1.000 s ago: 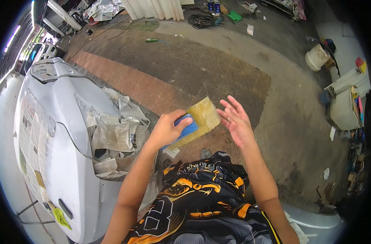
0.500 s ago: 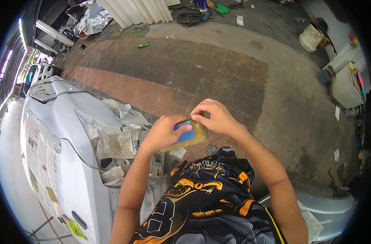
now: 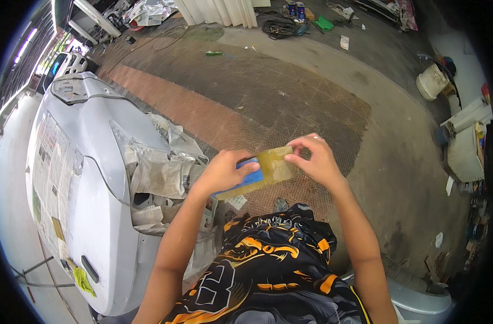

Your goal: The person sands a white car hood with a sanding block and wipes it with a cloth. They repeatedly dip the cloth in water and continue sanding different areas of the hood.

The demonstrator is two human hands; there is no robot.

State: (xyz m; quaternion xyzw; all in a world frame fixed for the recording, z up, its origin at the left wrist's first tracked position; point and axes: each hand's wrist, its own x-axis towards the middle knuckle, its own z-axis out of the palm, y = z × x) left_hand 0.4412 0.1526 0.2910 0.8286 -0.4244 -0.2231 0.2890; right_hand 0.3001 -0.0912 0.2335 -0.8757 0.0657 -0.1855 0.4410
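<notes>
My left hand [image 3: 223,171] is closed around a flat blue sanding block [image 3: 255,176], its thumb pressing on the block's face. Behind the block lies a yellowish sheet of sandpaper [image 3: 278,166], which sticks out past it on the right and along its lower edge. With thumb and fingertips, my right hand [image 3: 319,158] pinches the sheet's upper right corner and holds it stretched out flat. The fingers of my left hand behind the sheet are hidden.
A grey-white car body [image 3: 103,162] stands close on my left, partly masked with newspaper [image 3: 163,175]. A yellow-green cloth [image 3: 84,282] and a small dark block [image 3: 89,269] lie on it. Perforated mats [image 3: 289,102] cover the floor ahead. A silver curved part [image 3: 419,297] is at lower right, a white bucket [image 3: 433,82] farther off.
My right hand has moved right, drawing the sandpaper out so more of it shows beside the block. My left hand keeps its hold. The whole view has shifted slightly.
</notes>
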